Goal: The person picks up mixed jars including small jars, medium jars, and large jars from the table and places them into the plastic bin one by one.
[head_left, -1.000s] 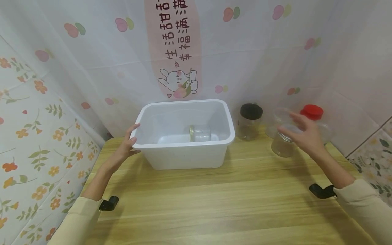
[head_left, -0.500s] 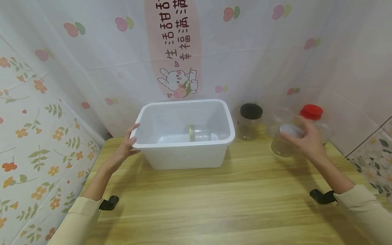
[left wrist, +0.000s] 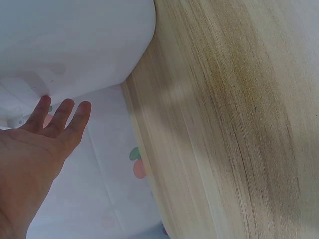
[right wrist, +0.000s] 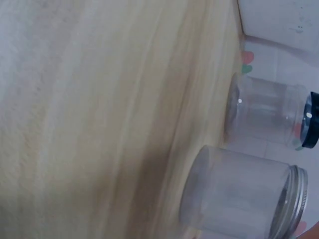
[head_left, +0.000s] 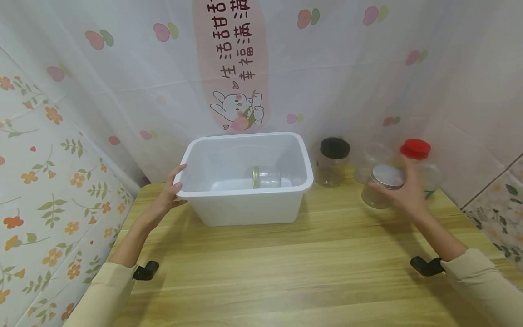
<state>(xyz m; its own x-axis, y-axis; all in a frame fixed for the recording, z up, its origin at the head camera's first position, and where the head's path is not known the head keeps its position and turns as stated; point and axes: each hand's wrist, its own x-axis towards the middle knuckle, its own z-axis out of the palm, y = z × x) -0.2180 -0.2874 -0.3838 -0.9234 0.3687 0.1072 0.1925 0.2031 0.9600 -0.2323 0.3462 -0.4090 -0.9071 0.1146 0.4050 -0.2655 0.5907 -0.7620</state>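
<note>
At the left end of a white plastic tub (head_left: pixel 245 209), my left hand (head_left: pixel 165 195) holds the rim, thumb and forefinger over its edge. In the left wrist view, the other fingers (left wrist: pixel 62 117) extend below, by the tub's outer wall. On its side in the tub lies a clear jar (head_left: pixel 269 178) with a gold lid. At the right, my right hand (head_left: pixel 404 188) grips a clear jar (head_left: pixel 373 197) with a silver lid, thumb across its front. That jar stands upright on the table, and the right wrist view shows its ridged metal lid (right wrist: pixel 296 201) from the side.
A clear jar with a black lid (head_left: pixel 335 149) stands between the tub and my right hand. Behind that hand are a red-lidded jar (head_left: pixel 416 147) and other clear containers. The wooden table (head_left: pixel 278 268) reaches back to a patterned curtain (head_left: pixel 347 81).
My right hand has lowered from above the silver-lidded jar to its side, and its thumb now crosses the jar's front. The left hand and the tub have stayed still.
</note>
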